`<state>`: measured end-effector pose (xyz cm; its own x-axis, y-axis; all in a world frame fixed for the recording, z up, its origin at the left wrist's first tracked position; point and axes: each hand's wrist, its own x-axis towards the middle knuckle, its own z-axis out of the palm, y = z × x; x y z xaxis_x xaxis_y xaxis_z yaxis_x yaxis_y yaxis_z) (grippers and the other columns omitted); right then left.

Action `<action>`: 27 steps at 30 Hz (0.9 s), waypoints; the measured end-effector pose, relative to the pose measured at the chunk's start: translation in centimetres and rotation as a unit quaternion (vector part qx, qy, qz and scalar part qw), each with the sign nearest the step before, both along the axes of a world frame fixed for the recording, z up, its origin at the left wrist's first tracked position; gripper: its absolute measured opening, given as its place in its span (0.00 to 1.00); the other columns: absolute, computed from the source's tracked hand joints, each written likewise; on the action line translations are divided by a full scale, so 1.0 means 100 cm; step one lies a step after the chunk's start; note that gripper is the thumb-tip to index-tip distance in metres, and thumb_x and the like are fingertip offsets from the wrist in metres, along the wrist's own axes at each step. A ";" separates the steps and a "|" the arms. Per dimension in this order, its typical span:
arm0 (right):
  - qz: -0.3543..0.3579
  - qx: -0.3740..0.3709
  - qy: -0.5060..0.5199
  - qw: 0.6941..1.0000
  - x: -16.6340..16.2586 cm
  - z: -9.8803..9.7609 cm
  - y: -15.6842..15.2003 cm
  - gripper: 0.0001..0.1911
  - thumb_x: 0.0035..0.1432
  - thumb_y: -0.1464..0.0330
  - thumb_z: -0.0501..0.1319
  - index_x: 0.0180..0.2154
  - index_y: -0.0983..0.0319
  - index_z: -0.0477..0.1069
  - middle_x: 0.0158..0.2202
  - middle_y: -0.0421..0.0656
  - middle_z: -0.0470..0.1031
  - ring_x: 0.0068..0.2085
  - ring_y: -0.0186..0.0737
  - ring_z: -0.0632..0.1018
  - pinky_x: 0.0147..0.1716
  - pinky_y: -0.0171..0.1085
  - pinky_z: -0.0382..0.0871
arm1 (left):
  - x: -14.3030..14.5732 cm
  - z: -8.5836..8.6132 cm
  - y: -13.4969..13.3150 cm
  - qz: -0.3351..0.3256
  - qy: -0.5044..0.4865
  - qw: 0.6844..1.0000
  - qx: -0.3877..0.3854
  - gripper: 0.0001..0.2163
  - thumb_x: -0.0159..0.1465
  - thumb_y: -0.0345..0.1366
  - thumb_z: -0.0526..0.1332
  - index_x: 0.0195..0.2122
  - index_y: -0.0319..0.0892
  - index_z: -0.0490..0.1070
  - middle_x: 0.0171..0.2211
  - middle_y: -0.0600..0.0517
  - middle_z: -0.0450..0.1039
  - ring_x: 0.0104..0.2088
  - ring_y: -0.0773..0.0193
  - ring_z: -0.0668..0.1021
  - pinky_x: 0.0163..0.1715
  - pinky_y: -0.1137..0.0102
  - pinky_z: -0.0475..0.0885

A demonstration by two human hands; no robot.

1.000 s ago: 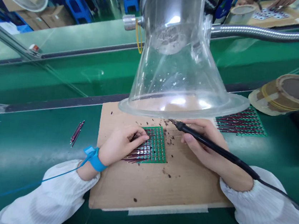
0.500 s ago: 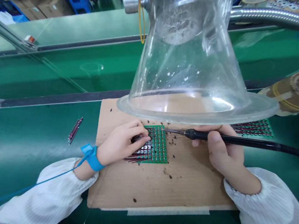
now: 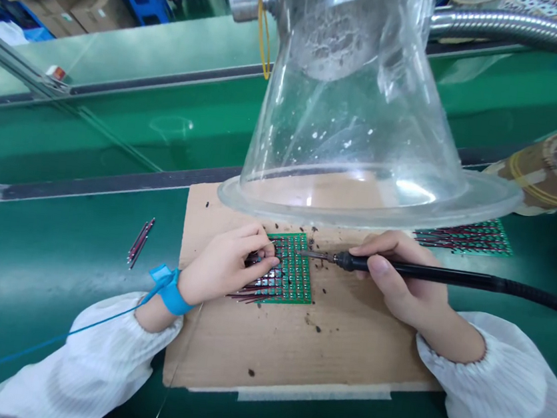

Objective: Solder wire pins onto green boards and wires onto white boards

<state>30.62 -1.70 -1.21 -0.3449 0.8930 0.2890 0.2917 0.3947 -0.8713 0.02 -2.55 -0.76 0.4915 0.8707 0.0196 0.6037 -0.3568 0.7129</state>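
Note:
A small green circuit board [image 3: 291,274] with a grid of pads lies on a brown cardboard sheet [image 3: 292,351]. My left hand [image 3: 226,263] rests on its left part, fingers pinched on thin red-black wires [image 3: 248,294] that stick out from the board's left edge. A blue wrist strap [image 3: 168,290] circles that wrist. My right hand [image 3: 401,283] grips a black soldering iron [image 3: 426,274] like a pen. Its metal tip points left and sits at the board's right edge.
A clear fume hood [image 3: 358,131] on a flexible metal hose [image 3: 520,28] hangs just above the board. A second wired board [image 3: 471,236] lies at the right, tape rolls [image 3: 549,169] behind it. Loose wires [image 3: 140,241] lie on the green belt [image 3: 51,263] to the left.
My right hand swung the soldering iron from pointing up-left to lying level, and brought its tip down to the board's right edge. My left hand stayed on the wires.

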 end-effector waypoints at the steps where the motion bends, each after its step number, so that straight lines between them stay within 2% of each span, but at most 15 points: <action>1: 0.005 0.008 -0.001 1.000 0.000 0.000 0.001 0.07 0.72 0.61 0.61 0.43 0.53 0.77 0.32 0.41 0.79 0.28 0.38 0.79 0.27 0.39 0.72 | 0.000 0.000 0.000 0.000 0.001 1.000 0.000 0.08 0.71 0.33 0.64 0.33 0.42 0.70 0.34 0.54 0.70 0.34 0.66 0.73 0.35 0.70 0.66; 11: 0.051 0.026 -0.019 0.998 0.001 0.000 0.002 0.05 0.71 0.66 0.60 0.45 0.53 0.76 0.33 0.40 0.80 0.28 0.36 0.79 0.26 0.36 0.73 | 0.004 0.001 -0.003 0.020 0.006 1.000 0.002 0.08 0.70 0.32 0.64 0.32 0.41 0.69 0.33 0.55 0.69 0.33 0.67 0.71 0.35 0.70 0.64; 17: 0.061 0.061 -0.041 0.995 0.000 0.000 0.004 0.05 0.70 0.67 0.62 0.45 0.55 0.75 0.33 0.40 0.80 0.30 0.36 0.81 0.27 0.35 0.73 | 0.004 0.000 -0.003 0.022 0.010 1.000 0.006 0.08 0.70 0.32 0.63 0.32 0.42 0.69 0.33 0.56 0.68 0.33 0.67 0.71 0.35 0.69 0.64; 27: 0.068 0.059 -0.043 0.995 0.000 0.001 0.003 0.05 0.70 0.68 0.61 0.46 0.56 0.75 0.34 0.40 0.80 0.31 0.36 0.81 0.29 0.34 0.73 | 0.004 -0.001 -0.002 0.019 0.004 1.000 0.010 0.08 0.70 0.32 0.64 0.33 0.42 0.69 0.32 0.56 0.68 0.33 0.67 0.71 0.35 0.70 0.64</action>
